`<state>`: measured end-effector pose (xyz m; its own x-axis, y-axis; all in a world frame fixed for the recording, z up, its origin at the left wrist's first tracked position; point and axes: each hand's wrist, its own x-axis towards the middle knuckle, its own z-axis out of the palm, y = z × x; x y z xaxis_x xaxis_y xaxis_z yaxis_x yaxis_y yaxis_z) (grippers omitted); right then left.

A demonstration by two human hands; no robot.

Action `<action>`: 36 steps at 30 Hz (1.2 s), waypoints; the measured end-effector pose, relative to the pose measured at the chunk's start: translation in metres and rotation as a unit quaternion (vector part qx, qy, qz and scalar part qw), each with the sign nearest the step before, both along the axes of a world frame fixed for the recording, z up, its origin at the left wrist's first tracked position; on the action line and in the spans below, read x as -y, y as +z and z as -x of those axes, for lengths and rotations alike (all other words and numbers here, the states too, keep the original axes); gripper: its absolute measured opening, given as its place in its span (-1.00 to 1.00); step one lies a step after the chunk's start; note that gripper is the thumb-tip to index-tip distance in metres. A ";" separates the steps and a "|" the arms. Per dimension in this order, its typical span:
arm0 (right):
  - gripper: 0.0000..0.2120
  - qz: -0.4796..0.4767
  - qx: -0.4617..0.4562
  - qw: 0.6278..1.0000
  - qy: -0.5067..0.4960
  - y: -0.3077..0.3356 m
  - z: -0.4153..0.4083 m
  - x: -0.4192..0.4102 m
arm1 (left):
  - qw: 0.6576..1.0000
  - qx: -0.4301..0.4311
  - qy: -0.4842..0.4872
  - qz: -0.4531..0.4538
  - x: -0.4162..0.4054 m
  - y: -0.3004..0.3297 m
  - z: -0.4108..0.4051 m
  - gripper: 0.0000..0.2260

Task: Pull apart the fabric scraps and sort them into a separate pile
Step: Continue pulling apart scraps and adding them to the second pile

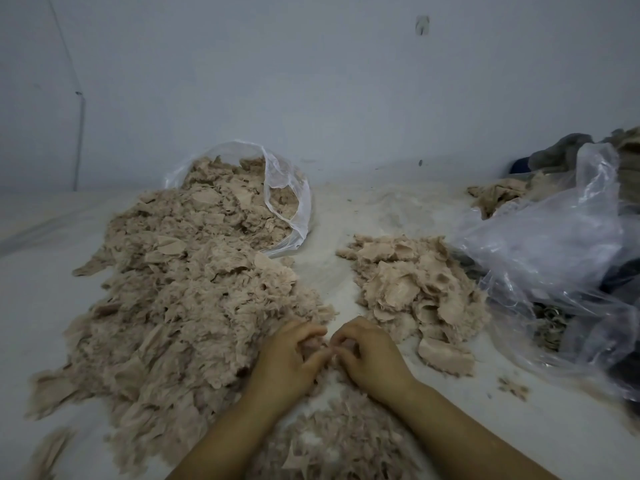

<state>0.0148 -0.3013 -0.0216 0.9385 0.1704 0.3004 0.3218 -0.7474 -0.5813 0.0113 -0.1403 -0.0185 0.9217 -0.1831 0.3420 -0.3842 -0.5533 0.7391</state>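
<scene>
Fabric scraps sprawl over the surface's left half. Our left hand and right hand pinch what seems one scrap near the front edge, between that heap and the sorted pile; plastic bags crowd the right edge.

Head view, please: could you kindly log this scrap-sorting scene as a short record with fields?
left hand: fingers pinching a scrap
right hand: fingers pinching the same scrap
big pile: left of the hands, spilling from an open clear bag
sorted pile: right of the hands, smaller, apart from the big pile
crumpled plastic bag: far right
surface: white sheet
</scene>
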 end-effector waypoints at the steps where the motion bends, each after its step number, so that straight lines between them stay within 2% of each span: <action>1: -0.94 -0.035 0.020 0.999 0.013 0.000 0.003 0.000 | 0.999 0.017 -0.008 -0.032 0.001 0.000 0.000 -0.66; 3: -0.94 -0.085 0.035 0.995 0.039 0.001 0.008 0.003 | 0.999 0.003 -0.022 -0.039 0.001 0.003 0.003 -0.59; 6: -0.90 -0.127 0.029 0.991 0.027 0.004 0.012 0.009 | 0.999 -0.028 -0.036 0.018 0.002 0.006 0.005 -0.89; 8: -0.87 -0.144 0.015 0.989 0.001 0.006 0.011 0.015 | 0.996 -0.041 -0.019 0.076 0.001 0.007 0.005 -0.79; 11: -0.95 -0.194 -0.035 0.980 0.022 0.006 0.013 0.015 | 0.988 -0.083 -0.021 0.131 0.001 0.012 0.007 -0.65; 14: -0.91 -0.220 -0.034 0.974 0.040 0.005 0.013 0.008 | 0.975 -0.129 -0.078 0.166 0.004 0.015 0.010 -0.68; 18: -0.80 -0.300 -0.064 0.951 0.035 0.004 0.011 0.007 | 0.961 -0.126 -0.061 0.240 0.001 0.019 0.009 -0.75; 20: -0.79 -0.300 -0.070 0.951 0.033 0.002 0.011 0.007 | 0.955 -0.124 -0.049 0.265 -0.002 0.020 0.007 -0.77; 23: -0.88 -0.315 -0.088 0.944 0.041 0.003 0.013 0.004 | 0.961 -0.124 -0.047 0.242 0.001 0.019 0.006 -0.76; 24: -0.84 -0.314 -0.095 0.944 0.039 0.003 0.013 0.003 | 0.961 -0.131 -0.049 0.239 0.003 0.019 0.006 -0.75; 27: -0.68 -0.248 -0.099 0.963 0.042 0.002 0.014 0.002 | 0.957 -0.158 -0.036 0.242 0.005 0.017 0.007 -0.77; 30: -0.74 -0.183 -0.091 0.978 0.051 0.000 0.014 0.000 | 0.942 -0.189 -0.041 0.275 0.007 0.016 0.008 -0.79; 36: -0.80 -0.260 -0.147 0.949 0.100 0.001 0.014 0.005 | 0.908 -0.220 -0.044 0.354 0.008 0.015 0.004 -0.78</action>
<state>0.0003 -0.3067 -0.0211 0.9591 0.2551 0.1229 0.1940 -0.2760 -0.9414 0.0078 -0.1483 -0.0030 0.9902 -0.1398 0.0046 0.0150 0.1393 0.9901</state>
